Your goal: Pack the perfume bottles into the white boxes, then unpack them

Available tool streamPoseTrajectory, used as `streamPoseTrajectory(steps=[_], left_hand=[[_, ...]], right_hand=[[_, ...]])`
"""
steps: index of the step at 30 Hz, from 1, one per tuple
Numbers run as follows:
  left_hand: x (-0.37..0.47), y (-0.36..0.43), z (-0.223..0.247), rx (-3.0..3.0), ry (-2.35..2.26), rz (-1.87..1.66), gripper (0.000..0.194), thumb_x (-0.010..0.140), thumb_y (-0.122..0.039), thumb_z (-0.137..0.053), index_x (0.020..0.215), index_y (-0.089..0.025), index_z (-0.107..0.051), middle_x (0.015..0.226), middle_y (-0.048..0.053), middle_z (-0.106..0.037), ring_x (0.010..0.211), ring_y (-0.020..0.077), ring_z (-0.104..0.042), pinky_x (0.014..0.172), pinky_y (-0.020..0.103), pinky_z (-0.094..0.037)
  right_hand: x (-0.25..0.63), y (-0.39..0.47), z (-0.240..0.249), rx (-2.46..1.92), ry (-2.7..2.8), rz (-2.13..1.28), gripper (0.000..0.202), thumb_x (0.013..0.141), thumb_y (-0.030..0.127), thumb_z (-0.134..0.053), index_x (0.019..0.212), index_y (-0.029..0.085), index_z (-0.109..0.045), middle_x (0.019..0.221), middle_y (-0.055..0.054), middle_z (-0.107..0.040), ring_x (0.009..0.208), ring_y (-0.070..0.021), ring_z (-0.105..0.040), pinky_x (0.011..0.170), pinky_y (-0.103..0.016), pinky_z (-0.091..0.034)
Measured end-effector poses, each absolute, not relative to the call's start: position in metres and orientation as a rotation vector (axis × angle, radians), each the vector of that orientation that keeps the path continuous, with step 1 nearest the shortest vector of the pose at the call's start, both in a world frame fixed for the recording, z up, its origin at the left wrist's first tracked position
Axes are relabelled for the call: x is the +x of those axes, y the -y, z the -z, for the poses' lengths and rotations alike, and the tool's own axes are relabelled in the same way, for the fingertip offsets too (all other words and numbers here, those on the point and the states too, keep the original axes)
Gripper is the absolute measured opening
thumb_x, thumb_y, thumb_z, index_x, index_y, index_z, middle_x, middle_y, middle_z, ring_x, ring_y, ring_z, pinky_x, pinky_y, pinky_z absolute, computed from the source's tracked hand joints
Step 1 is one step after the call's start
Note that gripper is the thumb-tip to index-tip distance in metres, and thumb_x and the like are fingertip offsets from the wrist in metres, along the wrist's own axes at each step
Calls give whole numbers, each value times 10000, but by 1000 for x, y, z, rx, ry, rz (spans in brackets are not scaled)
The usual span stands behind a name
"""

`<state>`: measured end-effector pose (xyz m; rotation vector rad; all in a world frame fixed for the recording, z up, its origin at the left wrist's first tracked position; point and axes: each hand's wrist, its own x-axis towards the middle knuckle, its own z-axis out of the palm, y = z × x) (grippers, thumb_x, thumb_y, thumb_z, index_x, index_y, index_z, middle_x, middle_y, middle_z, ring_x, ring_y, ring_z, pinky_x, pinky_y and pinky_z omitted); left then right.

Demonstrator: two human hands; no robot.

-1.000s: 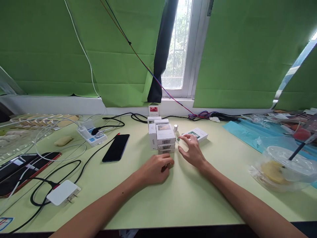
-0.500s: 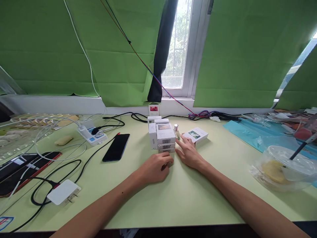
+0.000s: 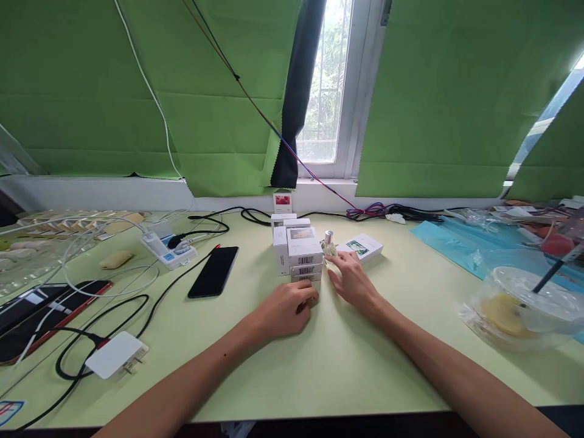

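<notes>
White boxes (image 3: 305,246) with barcodes are stacked at the middle of the table, with more white boxes upright beside and behind them. My left hand (image 3: 288,307) rests curled on the table against the near side of the stack; what its fingers hold, if anything, is hidden. Just right of the stack stands a small clear bottle (image 3: 328,243) with a silvery cap. The fingertips of my right hand (image 3: 350,280) are closed at its lower part. Behind that hand lies a white box with a green picture (image 3: 362,246).
A black phone (image 3: 213,272) and a white power strip (image 3: 166,248) lie left, among cables and a white charger (image 3: 117,354). A lidded plastic cup (image 3: 520,310) in a bag stands right, near blue plastic sheeting (image 3: 449,246). A small box (image 3: 282,202) stands behind the stack.
The small bottle has shifted slightly to the right and looks more upright. My right hand's fingers have drawn in around its lower part. My left hand has hardly moved.
</notes>
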<state>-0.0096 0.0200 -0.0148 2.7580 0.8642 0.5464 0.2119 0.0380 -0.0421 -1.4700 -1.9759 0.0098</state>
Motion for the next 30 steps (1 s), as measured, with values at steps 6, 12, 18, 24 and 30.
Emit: streamPoseTrajectory(steps=[6, 12, 18, 24, 30], left_hand=[[-9, -19, 14, 2764, -854, -551, 218, 786, -54, -500, 842, -196, -655, 841, 34, -654, 662, 150, -566, 604, 251, -422], [-10, -20, 15, 2770, -848, -554, 221, 785, -50, -503, 845, -197, -657, 843, 32, -658, 661, 147, -569, 597, 253, -414], [-9, -20, 14, 2770, -845, -562, 221, 775, -46, -505, 836, -197, -655, 833, 33, -653, 659, 150, -571, 599, 257, -412], [-9, -20, 13, 2774, -844, -555, 217, 769, -39, -502, 816, -196, -645, 821, 31, -648, 652, 151, -568, 590, 259, -400], [-9, -20, 15, 2780, -843, -553, 224, 767, -43, -509, 830, -201, -654, 824, 32, -648, 655, 154, -574, 590, 257, -397]], right_hand=[[212, -36, 42, -1454, 1957, 1, 404, 926, 173, -545, 1297, 213, -699, 1397, -180, -587, 1285, -345, -484, 1017, -521, -499], [213, -36, 40, -1454, 2018, 17, 461, 933, 183, -547, 1383, 199, -646, 1504, -194, -496, 1338, -364, -452, 1085, -574, -442], [212, -37, 40, -1454, 1946, 39, 374, 938, 163, -526, 1253, 207, -722, 1368, -178, -597, 1245, -338, -502, 1037, -516, -483], [213, -33, 35, -1476, 1900, 74, 241, 902, 138, -539, 1028, 198, -736, 1167, -157, -664, 1115, -324, -514, 963, -477, -490], [216, -30, 28, -1518, 1885, 83, 88, 850, 161, -604, 850, 216, -673, 1015, -115, -683, 1036, -312, -533, 895, -436, -478]])
